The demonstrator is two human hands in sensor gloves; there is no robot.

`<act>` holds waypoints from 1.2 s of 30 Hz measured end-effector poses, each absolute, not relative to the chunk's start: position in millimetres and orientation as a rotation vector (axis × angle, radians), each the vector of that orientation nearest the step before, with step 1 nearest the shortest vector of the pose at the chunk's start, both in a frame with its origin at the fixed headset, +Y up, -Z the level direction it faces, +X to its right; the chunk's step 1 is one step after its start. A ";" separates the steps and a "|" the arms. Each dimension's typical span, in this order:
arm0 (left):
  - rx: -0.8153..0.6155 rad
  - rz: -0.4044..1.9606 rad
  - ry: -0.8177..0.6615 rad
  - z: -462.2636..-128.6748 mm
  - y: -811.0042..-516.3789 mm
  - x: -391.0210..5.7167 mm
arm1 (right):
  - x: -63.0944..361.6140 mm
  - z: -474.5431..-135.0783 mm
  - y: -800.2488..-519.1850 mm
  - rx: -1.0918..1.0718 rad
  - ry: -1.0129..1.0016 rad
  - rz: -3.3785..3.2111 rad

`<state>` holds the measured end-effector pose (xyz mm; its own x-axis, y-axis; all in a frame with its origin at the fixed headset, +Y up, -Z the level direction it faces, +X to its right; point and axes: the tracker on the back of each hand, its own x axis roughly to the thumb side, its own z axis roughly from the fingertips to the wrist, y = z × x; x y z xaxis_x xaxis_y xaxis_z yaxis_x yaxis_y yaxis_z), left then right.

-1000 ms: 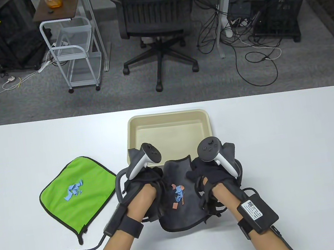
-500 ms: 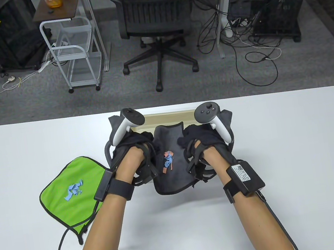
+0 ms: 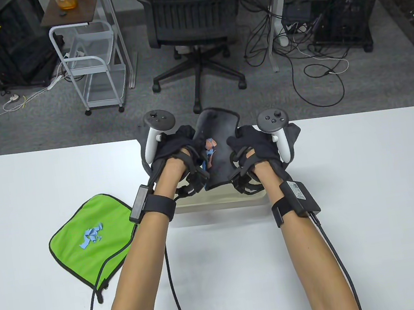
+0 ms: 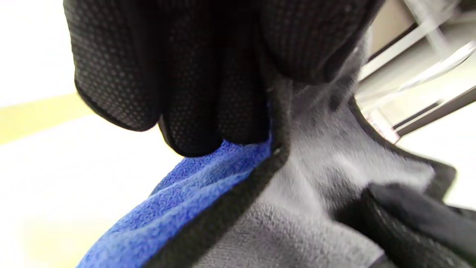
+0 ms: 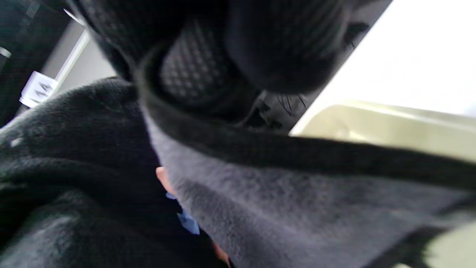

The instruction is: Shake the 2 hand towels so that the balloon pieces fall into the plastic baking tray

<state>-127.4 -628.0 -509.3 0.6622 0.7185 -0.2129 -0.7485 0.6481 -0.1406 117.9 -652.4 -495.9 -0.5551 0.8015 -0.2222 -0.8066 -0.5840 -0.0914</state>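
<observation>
Both hands hold a dark grey hand towel (image 3: pixel 218 138) up over the cream plastic baking tray (image 3: pixel 219 202), of which only the near wall shows. My left hand (image 3: pixel 176 155) grips the towel's left edge and my right hand (image 3: pixel 256 148) grips its right edge. Blue and orange balloon pieces (image 3: pixel 210 150) lie in the sagging fold between the hands. The left wrist view shows gloved fingers (image 4: pixel 193 85) curled on the grey towel (image 4: pixel 308 186), whose underside is blue. A green hand towel (image 3: pixel 91 236) with blue balloon pieces (image 3: pixel 91 236) lies flat on the table at the left.
The white table (image 3: pixel 371 197) stretches to both sides. Glove cables (image 3: pixel 171 283) trail across it near the front edge. Beyond the far edge stand an office chair (image 3: pixel 193 30), a white trolley (image 3: pixel 90 63) and floor cables.
Both hands carried the grey towel away from me and upward, from in front of the tray to above it. The towel now folds more steeply, with the pieces gathered in its crease.
</observation>
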 end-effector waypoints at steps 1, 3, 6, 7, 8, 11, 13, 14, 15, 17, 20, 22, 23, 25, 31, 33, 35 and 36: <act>-0.179 0.856 0.127 -508.7 -632.0 -128.0 | 118.5 -495.1 -654.4 -0.266 -0.027 2.177; -0.118 0.910 0.110 -507.8 -640.2 -129.7 | 119.1 -493.3 -658.6 -0.163 -0.143 2.180; -0.058 1.026 0.096 -506.6 -653.3 -133.3 | 119.0 -488.7 -662.7 -0.117 -0.262 2.196; -0.036 1.067 0.092 -506.3 -658.0 -134.8 | 119.0 -487.1 -664.2 -0.104 -0.309 2.197; -0.017 1.092 0.094 -506.1 -661.7 -136.0 | 119.0 -485.7 -665.7 -0.095 -0.341 2.195; 0.016 1.118 0.097 -504.1 -680.5 -139.7 | 120.7 -479.4 -674.9 -0.104 -0.474 2.188; 0.028 1.102 0.083 -502.1 -692.0 -141.7 | 122.9 -476.9 -685.2 -0.113 -0.497 2.204; 0.038 1.091 0.080 -500.9 -696.6 -143.0 | 124.2 -476.4 -690.9 -0.110 -0.488 2.216; 0.050 1.074 0.087 -499.0 -702.9 -145.2 | 126.2 -475.0 -698.8 -0.109 -0.476 2.228; 0.035 1.074 0.089 -497.1 -710.8 -148.1 | 129.5 -472.9 -710.2 -0.137 -0.457 2.232; 0.027 1.104 0.086 -494.8 -714.0 -150.6 | 131.6 -469.4 -715.5 -0.137 -0.457 2.209; 0.033 1.115 0.074 -494.4 -708.4 -151.8 | 131.6 -468.9 -708.9 -0.124 -0.477 2.209; 0.044 1.125 0.065 -494.8 -702.1 -152.3 | 131.1 -468.7 -701.4 -0.117 -0.491 2.202; 0.068 1.146 0.033 -495.5 -688.0 -152.9 | 129.8 -468.2 -685.8 -0.093 -0.526 2.179; 0.156 1.171 -0.001 -493.1 -648.4 -154.0 | 121.3 -466.7 -645.5 -0.026 -0.633 2.143; 0.161 1.149 0.003 -491.7 -648.8 -154.3 | 117.5 -466.4 -644.5 -0.008 -0.643 2.150; 0.158 1.143 0.013 -490.3 -657.1 -154.1 | 113.8 -466.1 -652.8 0.000 -0.640 2.174; 0.145 1.130 0.011 -489.6 -665.0 -153.7 | 112.0 -466.5 -660.6 0.008 -0.619 2.195</act>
